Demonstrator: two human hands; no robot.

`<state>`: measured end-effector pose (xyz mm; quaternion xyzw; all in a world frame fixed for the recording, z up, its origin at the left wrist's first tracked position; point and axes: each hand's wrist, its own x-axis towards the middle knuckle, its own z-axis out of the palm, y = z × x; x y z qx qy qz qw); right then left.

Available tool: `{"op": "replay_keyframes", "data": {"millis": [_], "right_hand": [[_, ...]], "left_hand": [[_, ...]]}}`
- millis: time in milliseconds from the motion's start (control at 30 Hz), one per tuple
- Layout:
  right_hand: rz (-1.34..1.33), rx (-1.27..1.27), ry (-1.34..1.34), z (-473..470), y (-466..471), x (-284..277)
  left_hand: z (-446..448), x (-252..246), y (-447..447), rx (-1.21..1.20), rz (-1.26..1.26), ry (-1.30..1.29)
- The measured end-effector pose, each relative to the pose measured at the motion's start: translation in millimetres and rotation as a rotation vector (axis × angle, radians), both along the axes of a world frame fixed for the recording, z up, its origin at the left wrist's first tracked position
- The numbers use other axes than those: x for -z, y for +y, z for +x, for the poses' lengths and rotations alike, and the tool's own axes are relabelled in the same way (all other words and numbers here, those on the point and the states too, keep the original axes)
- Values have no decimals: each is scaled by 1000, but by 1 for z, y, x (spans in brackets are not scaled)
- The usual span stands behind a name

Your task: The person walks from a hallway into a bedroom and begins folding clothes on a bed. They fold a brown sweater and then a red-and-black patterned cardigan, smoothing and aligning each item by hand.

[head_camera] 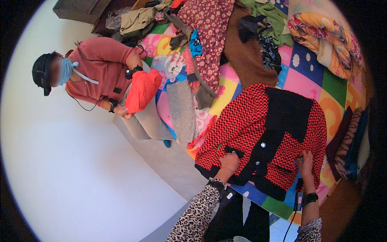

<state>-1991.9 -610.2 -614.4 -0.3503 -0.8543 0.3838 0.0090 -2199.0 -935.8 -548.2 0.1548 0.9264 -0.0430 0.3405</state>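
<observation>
A red-and-black knitted jacket (251, 121) with black panels and shiny buttons is spread out in front of me on a colourful patterned mat. My left hand (230, 162) grips the front of it with curled fingers, beside a black pocket flap (237, 151). On the other side, my right hand (306, 163) pinches the jacket's fabric where the body meets the sleeve. One sleeve (320, 130) lies along the right side, partly behind my right wrist. The fingertips of my left hand are partly hidden.
A co-worker (99, 66) sits at left, holding a red cloth (143, 90). Loose garments, including a brown knit (245, 57) and a grey knit piece (181, 112), cover the mat (305, 80). Folded clothes (347, 142) stand at right, near an orange floral blanket (326, 42).
</observation>
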Motion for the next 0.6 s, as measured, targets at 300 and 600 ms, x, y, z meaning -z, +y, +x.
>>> {"op": "replay_keyframes", "data": {"millis": [300,600], "right_hand": [[-12,-78,-28,-5,16,4],[-7,-39,-115,-25,13,-25]], "left_hand": [[2,2,4,-1,-34,29],[1,7,3,45,-28,45]]}}
